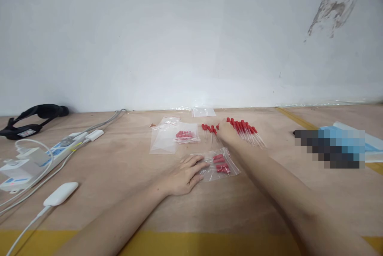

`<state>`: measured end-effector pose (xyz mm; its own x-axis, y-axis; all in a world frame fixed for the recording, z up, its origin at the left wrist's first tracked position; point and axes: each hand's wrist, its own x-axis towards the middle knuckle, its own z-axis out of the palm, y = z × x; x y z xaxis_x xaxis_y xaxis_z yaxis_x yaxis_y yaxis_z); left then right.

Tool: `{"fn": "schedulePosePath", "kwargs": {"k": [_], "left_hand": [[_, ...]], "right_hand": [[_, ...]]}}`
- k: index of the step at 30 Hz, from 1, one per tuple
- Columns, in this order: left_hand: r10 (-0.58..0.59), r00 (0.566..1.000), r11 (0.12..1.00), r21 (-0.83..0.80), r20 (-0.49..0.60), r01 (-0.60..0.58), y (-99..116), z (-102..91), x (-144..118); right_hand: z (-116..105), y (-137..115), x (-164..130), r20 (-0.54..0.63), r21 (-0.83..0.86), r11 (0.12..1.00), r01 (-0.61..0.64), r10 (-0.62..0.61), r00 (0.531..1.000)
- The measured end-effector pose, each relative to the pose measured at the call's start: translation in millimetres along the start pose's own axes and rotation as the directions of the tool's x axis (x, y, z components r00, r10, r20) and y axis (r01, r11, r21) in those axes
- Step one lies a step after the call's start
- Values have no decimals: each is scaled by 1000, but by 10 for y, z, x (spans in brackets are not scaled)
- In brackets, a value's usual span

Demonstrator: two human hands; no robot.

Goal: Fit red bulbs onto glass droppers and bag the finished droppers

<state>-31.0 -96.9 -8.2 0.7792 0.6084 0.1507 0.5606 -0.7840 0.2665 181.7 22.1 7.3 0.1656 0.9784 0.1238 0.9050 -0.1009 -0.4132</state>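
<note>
Two bare forearms, no sleeves, no gloves. Left hand and right hand without rings, watch or wristband; fingers slender, nails short and unpainted on the left.

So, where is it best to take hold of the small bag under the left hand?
Probably at the bag's free right edge, coming from the right. The left hand presses its left end flat, and the red-capped pieces lie mid-bag, so the right edge is thin, empty plastic to pinch.
</note>
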Motion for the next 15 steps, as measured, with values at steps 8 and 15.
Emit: {"fn": "schedulePosePath", "kwargs": {"k": [8,15], "left_hand": [[-6,1000,1000,4,6,6,-15,15,7],[-4,1000,1000,-14,-13,4,-35,26,3]], "right_hand": [[-281,536,-492,-17,531,834,150,-167,986],[14,762,-879,-104,897,430,99,-12,995]]}}
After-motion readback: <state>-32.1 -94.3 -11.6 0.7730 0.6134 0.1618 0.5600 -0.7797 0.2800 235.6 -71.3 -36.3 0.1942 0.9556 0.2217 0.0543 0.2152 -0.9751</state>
